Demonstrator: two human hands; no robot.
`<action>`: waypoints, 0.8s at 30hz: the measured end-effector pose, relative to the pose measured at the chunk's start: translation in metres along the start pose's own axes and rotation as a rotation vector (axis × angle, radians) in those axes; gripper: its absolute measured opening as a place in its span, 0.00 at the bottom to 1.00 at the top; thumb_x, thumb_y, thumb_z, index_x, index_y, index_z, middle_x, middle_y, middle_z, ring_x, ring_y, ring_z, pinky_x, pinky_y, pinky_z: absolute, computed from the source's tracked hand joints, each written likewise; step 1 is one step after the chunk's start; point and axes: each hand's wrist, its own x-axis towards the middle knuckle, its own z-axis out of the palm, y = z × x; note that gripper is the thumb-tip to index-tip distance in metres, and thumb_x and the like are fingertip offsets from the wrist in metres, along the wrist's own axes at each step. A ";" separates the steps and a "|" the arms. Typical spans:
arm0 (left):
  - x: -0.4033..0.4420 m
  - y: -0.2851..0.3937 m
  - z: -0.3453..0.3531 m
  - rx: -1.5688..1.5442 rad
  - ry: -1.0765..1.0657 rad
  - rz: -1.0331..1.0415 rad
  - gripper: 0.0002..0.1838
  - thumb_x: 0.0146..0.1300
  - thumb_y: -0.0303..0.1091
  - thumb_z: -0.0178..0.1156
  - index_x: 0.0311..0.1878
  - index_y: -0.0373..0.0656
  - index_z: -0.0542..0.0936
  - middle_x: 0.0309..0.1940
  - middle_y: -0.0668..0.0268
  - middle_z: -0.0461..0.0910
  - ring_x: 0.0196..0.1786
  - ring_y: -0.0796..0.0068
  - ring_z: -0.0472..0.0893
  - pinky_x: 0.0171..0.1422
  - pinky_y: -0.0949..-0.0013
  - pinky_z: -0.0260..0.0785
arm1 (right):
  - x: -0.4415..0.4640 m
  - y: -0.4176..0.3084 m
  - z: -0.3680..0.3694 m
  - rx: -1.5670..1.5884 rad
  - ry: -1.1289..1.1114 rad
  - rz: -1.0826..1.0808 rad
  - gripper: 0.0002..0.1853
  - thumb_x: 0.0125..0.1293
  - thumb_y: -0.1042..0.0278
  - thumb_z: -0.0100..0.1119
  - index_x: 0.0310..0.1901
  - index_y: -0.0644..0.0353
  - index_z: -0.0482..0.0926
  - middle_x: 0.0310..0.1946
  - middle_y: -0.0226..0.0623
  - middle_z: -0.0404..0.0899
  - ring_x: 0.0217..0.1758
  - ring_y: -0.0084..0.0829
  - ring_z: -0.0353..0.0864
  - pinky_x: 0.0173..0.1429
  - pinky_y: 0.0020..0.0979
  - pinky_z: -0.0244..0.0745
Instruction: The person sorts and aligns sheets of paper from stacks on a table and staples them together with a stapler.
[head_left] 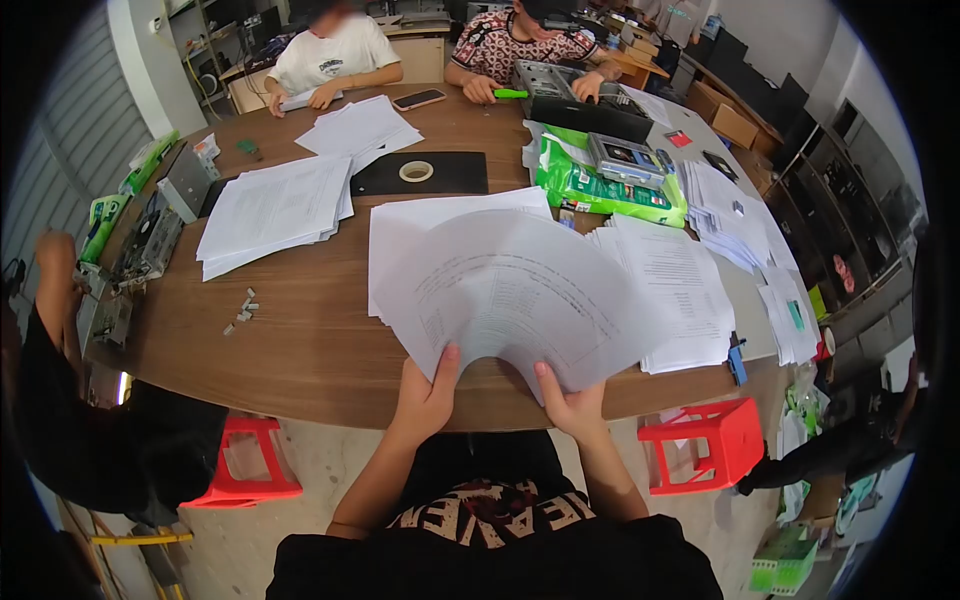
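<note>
My left hand (428, 396) and my right hand (574, 400) grip the near edge of some printed paper sheets (510, 275), thumbs on top and fingers hidden underneath. The sheets bow in a curve between the hands, above the table's near edge; how many there are I cannot tell. Behind them lies more white paper (400, 222) on the table. A stack of printed pages (672, 290) rests close by on the right, and another paper stack (275, 212) sits farther to the left.
On the wooden table (300, 330) are a roll of tape (416, 171) on a black panel (460, 175), a green package (575, 180), a computer case (590, 105) and small white pieces (242, 311). Two people sit opposite, another at left. Red stools (715, 440) stand below.
</note>
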 end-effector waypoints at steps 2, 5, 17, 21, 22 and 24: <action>-0.001 -0.009 0.005 0.032 0.065 0.031 0.20 0.69 0.31 0.47 0.58 0.24 0.66 0.52 0.46 0.74 0.57 0.58 0.73 0.61 0.66 0.61 | -0.006 0.019 0.005 -0.034 0.014 -0.016 0.06 0.62 0.76 0.55 0.37 0.70 0.78 0.31 0.48 0.80 0.34 0.40 0.81 0.40 0.32 0.73; -0.001 0.038 0.018 0.232 0.144 0.190 0.19 0.68 0.27 0.45 0.59 0.25 0.66 0.48 0.45 0.76 0.50 0.59 0.78 0.54 0.68 0.66 | -0.002 -0.008 0.010 -0.001 0.032 0.122 0.06 0.63 0.77 0.53 0.36 0.70 0.77 0.29 0.49 0.79 0.29 0.42 0.80 0.35 0.33 0.72; -0.022 0.000 0.034 0.248 0.269 0.236 0.15 0.67 0.23 0.45 0.53 0.25 0.70 0.42 0.44 0.77 0.45 0.49 0.79 0.50 0.62 0.69 | -0.032 0.017 0.027 -0.019 -0.094 0.250 0.09 0.63 0.80 0.50 0.43 0.73 0.76 0.37 0.54 0.78 0.40 0.49 0.79 0.45 0.37 0.72; -0.015 -0.006 0.033 0.299 0.286 0.270 0.13 0.66 0.22 0.45 0.50 0.25 0.72 0.37 0.47 0.78 0.40 0.54 0.80 0.46 0.64 0.70 | -0.024 0.008 0.027 -0.049 -0.008 0.070 0.09 0.63 0.80 0.50 0.44 0.73 0.75 0.37 0.55 0.78 0.41 0.51 0.78 0.46 0.39 0.71; -0.017 -0.007 0.035 0.295 0.308 0.324 0.13 0.66 0.22 0.45 0.51 0.25 0.72 0.38 0.47 0.78 0.41 0.54 0.80 0.47 0.63 0.70 | -0.030 0.009 0.028 -0.051 0.020 0.049 0.10 0.63 0.79 0.50 0.44 0.73 0.75 0.38 0.55 0.77 0.41 0.51 0.78 0.46 0.39 0.71; -0.021 -0.016 0.035 0.257 0.227 0.178 0.14 0.66 0.21 0.46 0.52 0.26 0.71 0.40 0.45 0.78 0.41 0.54 0.81 0.47 0.63 0.70 | -0.039 0.017 0.028 -0.113 -0.104 0.132 0.10 0.63 0.79 0.50 0.45 0.74 0.74 0.38 0.54 0.77 0.40 0.51 0.77 0.46 0.40 0.71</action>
